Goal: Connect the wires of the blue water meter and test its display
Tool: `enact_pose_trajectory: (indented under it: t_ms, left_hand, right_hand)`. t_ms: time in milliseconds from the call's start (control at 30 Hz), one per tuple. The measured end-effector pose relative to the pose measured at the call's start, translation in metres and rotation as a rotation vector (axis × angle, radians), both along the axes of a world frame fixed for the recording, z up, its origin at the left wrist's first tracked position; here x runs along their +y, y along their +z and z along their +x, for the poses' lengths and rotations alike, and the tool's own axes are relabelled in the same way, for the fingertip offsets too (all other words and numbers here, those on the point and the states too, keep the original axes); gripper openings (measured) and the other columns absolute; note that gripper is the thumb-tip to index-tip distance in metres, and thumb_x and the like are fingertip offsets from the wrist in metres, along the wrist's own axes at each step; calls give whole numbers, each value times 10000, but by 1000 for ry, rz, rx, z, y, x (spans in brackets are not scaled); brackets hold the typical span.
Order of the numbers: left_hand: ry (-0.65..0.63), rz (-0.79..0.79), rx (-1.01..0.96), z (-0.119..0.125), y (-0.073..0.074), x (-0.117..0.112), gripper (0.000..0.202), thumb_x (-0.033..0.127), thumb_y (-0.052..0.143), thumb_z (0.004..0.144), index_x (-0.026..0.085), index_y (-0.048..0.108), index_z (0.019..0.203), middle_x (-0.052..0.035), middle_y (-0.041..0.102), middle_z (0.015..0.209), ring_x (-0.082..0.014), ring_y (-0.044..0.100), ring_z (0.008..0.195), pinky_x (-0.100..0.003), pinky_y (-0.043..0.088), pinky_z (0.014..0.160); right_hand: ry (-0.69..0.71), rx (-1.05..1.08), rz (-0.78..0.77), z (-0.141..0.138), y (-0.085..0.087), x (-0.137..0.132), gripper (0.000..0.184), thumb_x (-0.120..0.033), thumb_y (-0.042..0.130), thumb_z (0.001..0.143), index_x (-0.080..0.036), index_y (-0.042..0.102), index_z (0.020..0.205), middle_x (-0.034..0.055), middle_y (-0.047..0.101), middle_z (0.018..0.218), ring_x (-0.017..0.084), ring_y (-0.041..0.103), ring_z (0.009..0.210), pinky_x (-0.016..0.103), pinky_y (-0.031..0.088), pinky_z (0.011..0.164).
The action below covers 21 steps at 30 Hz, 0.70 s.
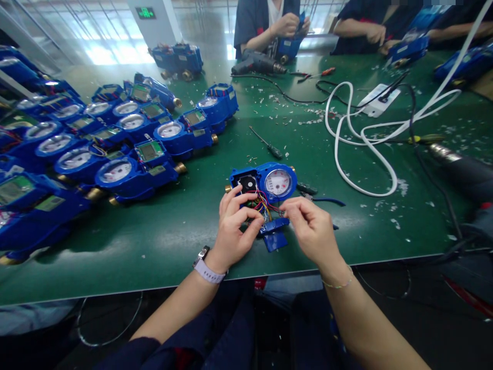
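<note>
In front of me lies a blue water meter [279,184] with a round dial and an opened housing. Thin red, yellow and black wires [265,204] run out of the housing towards a loose blue cover [275,240] on the near side. My left hand [239,226] reaches in from the left, thumb and index finger pinched at the wires beside the cover; its other fingers rest over the housing. On the right, the thumb and index finger of my right hand [311,226] are closed on the wire ends. The exact wires in each pinch are partly hidden by the fingertips.
Several blue meters [115,172] crowd the left of the green table [215,226]. A screwdriver [271,149] lies beyond the work. White cable [381,192], a power strip [379,100] and a heat gun [458,164] occupy the right. Co-workers' hands [287,24] handle meters across the table.
</note>
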<state>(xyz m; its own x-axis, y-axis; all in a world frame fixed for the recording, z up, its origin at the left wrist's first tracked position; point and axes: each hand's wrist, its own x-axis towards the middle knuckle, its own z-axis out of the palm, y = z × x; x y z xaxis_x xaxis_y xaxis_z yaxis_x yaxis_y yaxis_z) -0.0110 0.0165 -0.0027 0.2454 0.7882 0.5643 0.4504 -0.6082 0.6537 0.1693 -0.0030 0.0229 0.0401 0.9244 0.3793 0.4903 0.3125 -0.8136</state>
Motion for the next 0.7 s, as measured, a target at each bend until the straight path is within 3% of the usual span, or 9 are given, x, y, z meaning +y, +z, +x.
enact_pose_trajectory:
  t_ms: [67,167,300,433,567,633,700]
  left_hand:
    - [-4,8,7,0,0,0,68,203,602,886,210,643,832,-68,633,1189,-272,412,1346,-565,327,1121]
    - [1,22,13,0,-1,0,67,210,590,893,210,642,851,-68,630,1195,-274,418,1344,-568,333,1121]
    - [14,24,28,0,-1,0,87,227,586,894,210,638,826,-64,632,1193,-278,425,1341,-572,333,1121]
    - [14,13,55,0,-1,0,88,211,593,888,214,642,815,-64,633,1186,-277,412,1351,-583,302,1130]
    - [38,-1,59,0,-1,0,94,200,588,887,216,646,815,-61,640,1170,-280,397,1363,-593,285,1131]
    - [42,1,40,0,-1,0,91,203,593,885,214,648,813,-62,641,1167,-279,396,1361,-586,300,1125]
    - [41,3,33,0,-1,0,81,205,599,881,215,651,819,-61,640,1168,-277,398,1358,-582,309,1122]
  right_hand:
    - [64,-128,129,-4,2,-3,81,-218,578,925,-179,649,921,85,649,1040,222,594,995,381,470,874]
    - [143,-268,223,-9,3,-2,179,-162,599,913,-200,662,1076,99,603,1225,250,536,1133,432,435,968]
    - [163,-255,221,-11,1,3,118,-150,593,916,-223,683,895,61,651,1104,237,562,1057,419,452,923]
    - [178,-108,99,-6,-4,8,100,-189,617,893,-230,684,831,52,655,1058,231,580,1035,430,451,926]
    - [38,128,10,6,-12,13,76,-244,642,865,-210,682,810,44,673,968,213,620,941,405,470,889]
    - [-39,200,16,11,-13,12,152,-267,606,898,-200,671,778,34,680,890,197,629,867,374,481,831]
    - [-30,173,44,12,-9,8,252,-271,563,933,-200,649,707,23,670,810,185,623,799,356,479,783]
